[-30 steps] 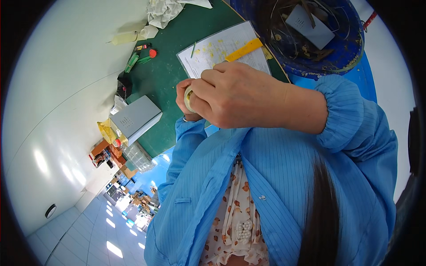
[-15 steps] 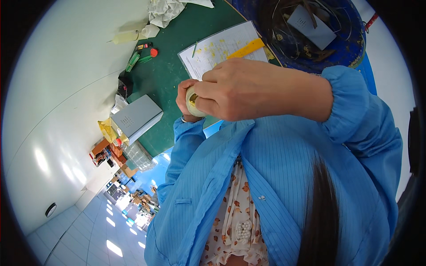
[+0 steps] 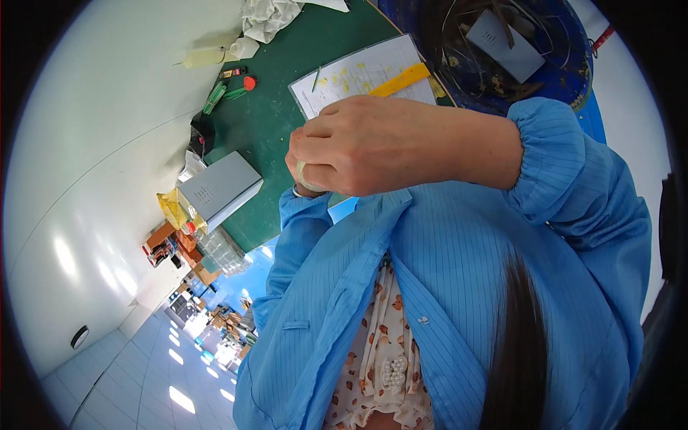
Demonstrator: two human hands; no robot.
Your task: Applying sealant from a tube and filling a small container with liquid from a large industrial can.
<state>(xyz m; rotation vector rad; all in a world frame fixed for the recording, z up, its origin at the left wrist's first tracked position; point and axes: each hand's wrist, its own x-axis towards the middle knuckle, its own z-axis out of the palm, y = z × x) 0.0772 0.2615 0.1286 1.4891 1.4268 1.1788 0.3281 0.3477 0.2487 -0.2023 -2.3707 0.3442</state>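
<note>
My right hand (image 3: 344,147) reaches across from the right, its fingers bent over a pale cream, rounded thing (image 3: 307,175). Only a narrow curved edge of this thing shows between the fingers; its kind cannot be made out. Behind it my left hand (image 3: 295,159) is closed round the thing from the left, mostly hidden by the right hand. Both hands are together above the near edge of a green table (image 3: 269,93). Just beyond them lies a printed sheet (image 3: 344,75) in a clear sleeve, with yellow crumbs and a yellow strip (image 3: 401,79) on it.
A blue bin (image 3: 580,79) at the far right holds scrap strips and a grey box (image 3: 505,44). Another grey box (image 3: 222,188) stands at the table's left. Beyond it are green-handled tools (image 3: 215,97), a red cap (image 3: 249,83), a bottle (image 3: 208,57) and crumpled white cloth (image 3: 269,18).
My right hand has shifted slightly left and turned over the pale thing. Its opening, with something yellow inside, was visible earlier and is now covered by the fingers.
</note>
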